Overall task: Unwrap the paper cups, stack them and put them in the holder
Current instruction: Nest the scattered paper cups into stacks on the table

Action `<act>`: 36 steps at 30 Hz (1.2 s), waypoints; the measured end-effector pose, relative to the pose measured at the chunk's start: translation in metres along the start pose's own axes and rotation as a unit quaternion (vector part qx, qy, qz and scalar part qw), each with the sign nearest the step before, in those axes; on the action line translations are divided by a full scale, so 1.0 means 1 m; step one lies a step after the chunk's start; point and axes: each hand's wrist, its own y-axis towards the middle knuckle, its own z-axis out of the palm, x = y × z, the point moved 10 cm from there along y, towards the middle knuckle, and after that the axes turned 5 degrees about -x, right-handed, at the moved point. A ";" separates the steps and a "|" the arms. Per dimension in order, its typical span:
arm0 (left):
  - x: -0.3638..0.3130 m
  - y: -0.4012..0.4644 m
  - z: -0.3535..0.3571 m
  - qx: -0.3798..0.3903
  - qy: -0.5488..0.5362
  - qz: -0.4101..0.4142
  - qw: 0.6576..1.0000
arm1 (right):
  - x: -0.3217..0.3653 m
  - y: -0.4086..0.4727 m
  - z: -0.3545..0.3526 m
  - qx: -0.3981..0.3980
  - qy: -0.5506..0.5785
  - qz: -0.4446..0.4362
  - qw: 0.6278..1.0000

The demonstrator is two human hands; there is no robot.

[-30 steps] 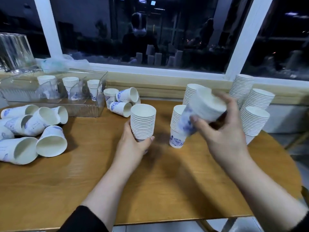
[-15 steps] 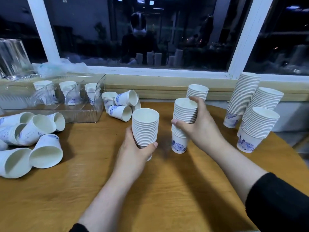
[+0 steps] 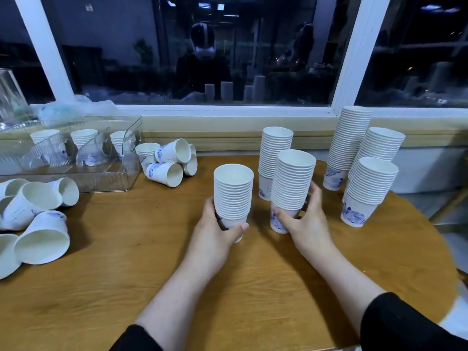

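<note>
My left hand (image 3: pixel 217 231) grips the base of a short stack of white paper cups (image 3: pixel 233 193) held upright over the wooden table (image 3: pixel 126 274). Just to its right, my right hand (image 3: pixel 304 221) is wrapped round the bottom of a taller cup stack (image 3: pixel 293 183) standing on the table. Another stack (image 3: pixel 274 153) rises right behind it. The clear plastic holder (image 3: pixel 126 171) sits at the back left, with three short cup stacks (image 3: pixel 83 138) in its slots.
Three tall cup stacks (image 3: pixel 372 163) stand at the right, near the table's round edge. Loose cups (image 3: pixel 38 216) lie tipped over at the left, and a few more (image 3: pixel 167 160) lie beside the holder. Crumpled plastic wrap (image 3: pixel 73 107) rests on the window sill.
My right hand set the cups it carried onto the middle stack, then slid down to grip that stack's base. The stack in my left hand stayed in place.
</note>
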 end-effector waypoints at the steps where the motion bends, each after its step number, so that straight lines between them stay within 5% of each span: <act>1: -0.002 0.001 0.009 0.005 -0.002 0.001 1.000 | -0.006 0.001 -0.009 -0.012 -0.007 -0.001 1.000; 15: -0.023 0.026 0.123 0.038 -0.046 0.023 0.998 | -0.054 0.017 -0.059 -0.038 -0.020 0.006 0.999; 21: -0.014 0.020 0.096 0.022 -0.051 0.028 0.998 | -0.034 -0.006 -0.095 -0.144 -0.001 0.021 0.989; 28: 0.006 0.032 -0.037 -0.144 0.066 0.088 0.983 | 0.035 -0.060 0.008 0.163 0.001 -0.080 0.983; 32: 0.019 0.047 -0.098 -0.194 0.193 0.097 0.957 | 0.054 -0.059 0.086 0.214 0.043 -0.067 0.974; 36: 0.033 0.073 -0.116 -0.181 0.298 0.101 0.932 | 0.055 -0.028 0.153 0.182 0.049 -0.035 0.981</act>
